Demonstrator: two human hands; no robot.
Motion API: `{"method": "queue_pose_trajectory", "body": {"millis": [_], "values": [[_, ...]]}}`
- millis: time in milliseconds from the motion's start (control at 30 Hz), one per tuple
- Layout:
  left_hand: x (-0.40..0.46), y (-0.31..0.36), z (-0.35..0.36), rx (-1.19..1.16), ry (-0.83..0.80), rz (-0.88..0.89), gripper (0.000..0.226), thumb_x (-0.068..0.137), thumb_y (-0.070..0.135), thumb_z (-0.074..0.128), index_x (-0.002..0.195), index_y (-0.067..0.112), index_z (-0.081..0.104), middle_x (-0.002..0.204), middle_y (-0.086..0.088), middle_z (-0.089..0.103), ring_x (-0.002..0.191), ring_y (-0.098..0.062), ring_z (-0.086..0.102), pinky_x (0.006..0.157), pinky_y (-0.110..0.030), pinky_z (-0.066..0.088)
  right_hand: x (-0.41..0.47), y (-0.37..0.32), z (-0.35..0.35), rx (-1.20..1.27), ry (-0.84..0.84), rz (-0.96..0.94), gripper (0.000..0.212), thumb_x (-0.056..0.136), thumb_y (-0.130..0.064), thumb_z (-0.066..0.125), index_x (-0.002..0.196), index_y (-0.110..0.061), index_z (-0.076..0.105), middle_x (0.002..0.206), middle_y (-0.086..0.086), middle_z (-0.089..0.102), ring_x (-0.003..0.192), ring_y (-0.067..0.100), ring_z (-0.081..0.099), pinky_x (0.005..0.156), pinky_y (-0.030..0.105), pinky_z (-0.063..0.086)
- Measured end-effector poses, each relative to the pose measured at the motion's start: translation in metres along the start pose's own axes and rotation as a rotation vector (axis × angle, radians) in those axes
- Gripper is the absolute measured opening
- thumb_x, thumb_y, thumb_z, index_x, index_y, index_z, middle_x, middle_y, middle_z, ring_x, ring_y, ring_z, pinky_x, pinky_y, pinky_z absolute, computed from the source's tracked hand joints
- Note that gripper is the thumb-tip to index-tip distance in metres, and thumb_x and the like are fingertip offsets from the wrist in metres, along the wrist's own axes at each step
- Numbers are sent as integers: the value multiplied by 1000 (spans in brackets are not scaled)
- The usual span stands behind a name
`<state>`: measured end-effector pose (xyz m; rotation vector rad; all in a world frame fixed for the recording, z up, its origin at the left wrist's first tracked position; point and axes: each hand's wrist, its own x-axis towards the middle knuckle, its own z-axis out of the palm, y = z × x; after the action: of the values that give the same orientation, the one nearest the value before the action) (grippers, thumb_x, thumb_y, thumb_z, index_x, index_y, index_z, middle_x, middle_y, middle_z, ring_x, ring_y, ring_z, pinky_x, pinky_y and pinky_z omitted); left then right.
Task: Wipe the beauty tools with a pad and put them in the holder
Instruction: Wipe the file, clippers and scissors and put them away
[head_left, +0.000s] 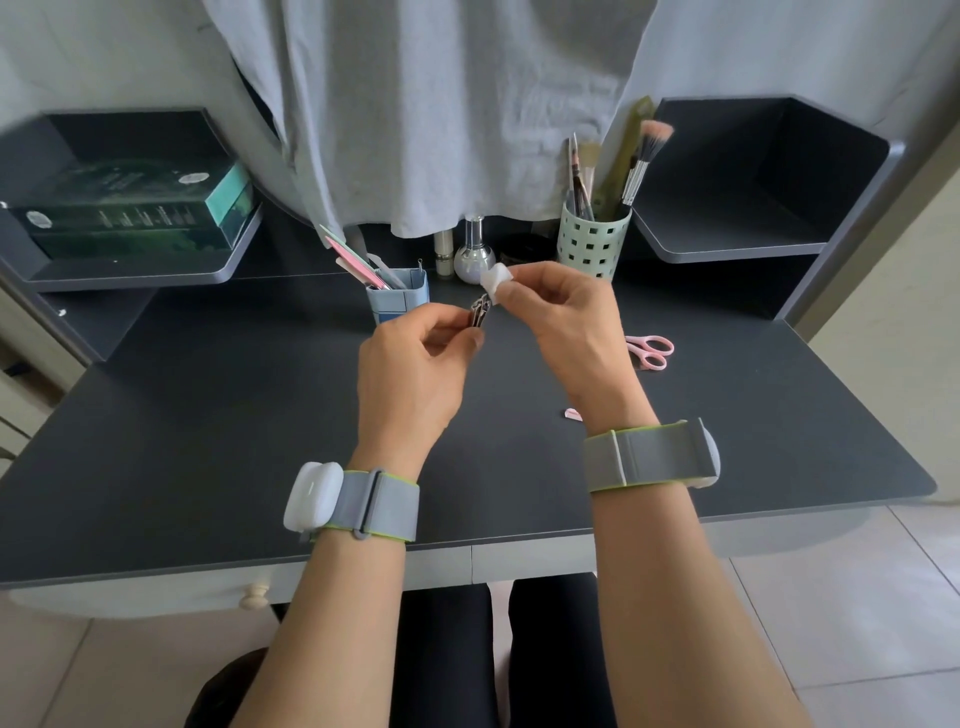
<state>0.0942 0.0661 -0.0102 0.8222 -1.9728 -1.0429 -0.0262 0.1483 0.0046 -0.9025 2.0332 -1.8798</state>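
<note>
My left hand (415, 358) pinches a small metal beauty tool (479, 312), maybe a clipper or nipper, above the middle of the dark desk (208, 441). My right hand (561, 322) pinches a white pad (496, 280) and presses it against the tool's upper end. Just behind my hands stands the blue holder (397, 301) with pink and green nail files and a few metal tools in it. Pink scissors (649, 351) lie on the desk to the right of my right hand.
A green perforated cup (592, 241) with brushes stands at the back right, beside a round glass bottle (474, 257) and a small tube. A tiny pink item (571, 413) lies near my right wrist. A grey cloth (441, 104) hangs over the back. Side shelves flank the desk; a green box (135, 213) sits left.
</note>
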Motion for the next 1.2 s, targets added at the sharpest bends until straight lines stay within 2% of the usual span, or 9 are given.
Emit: {"method": "queue_pose_trajectory", "body": {"millis": [200,367,600,733,867,1000,1200], "values": [[1,0,-3,30,-17,22,8,87,23,74,94,28,76,83,17,74,79,-1,69,77,-30,58,0,1,5,-106,-49,-33,12,88,-33,74,87,-22,78,71,-11,70,64,1,55,66,22,42],[1,-1,-4,42,-12,22,9,87,23,72,94,27,76,82,15,74,80,-4,69,76,-31,57,2,0,8,-232,-14,-77,14,90,-33,74,87,-19,77,54,-28,56,56,-6,50,57,9,33],[7,-2,-6,77,3,16,8,88,27,72,94,29,76,83,17,73,79,-2,68,73,-26,54,5,2,19,-282,68,-95,18,91,-37,72,87,-20,75,71,-13,64,63,-1,53,60,14,34],[11,-1,-8,68,12,26,9,88,25,72,95,27,77,82,17,73,76,2,67,68,-11,48,6,3,26,-247,119,-66,18,92,-35,70,88,-18,74,77,-8,68,66,4,54,64,21,38],[18,2,-9,40,29,63,11,88,16,72,96,21,78,78,18,71,74,6,66,65,-2,43,6,3,34,-143,197,-1,13,92,-31,69,92,-20,75,77,-10,67,65,1,53,66,19,39],[23,-1,-10,37,59,59,11,88,15,71,96,20,78,78,16,72,73,3,67,66,-4,46,8,6,38,-62,251,28,12,92,-29,68,92,-19,75,67,-13,61,62,4,51,67,25,41],[40,-11,-16,113,95,98,15,90,16,67,100,20,77,90,6,73,80,-6,67,75,-12,49,15,11,43,-43,229,50,10,91,-29,69,89,-21,75,62,-16,59,57,2,49,66,23,40]]}}
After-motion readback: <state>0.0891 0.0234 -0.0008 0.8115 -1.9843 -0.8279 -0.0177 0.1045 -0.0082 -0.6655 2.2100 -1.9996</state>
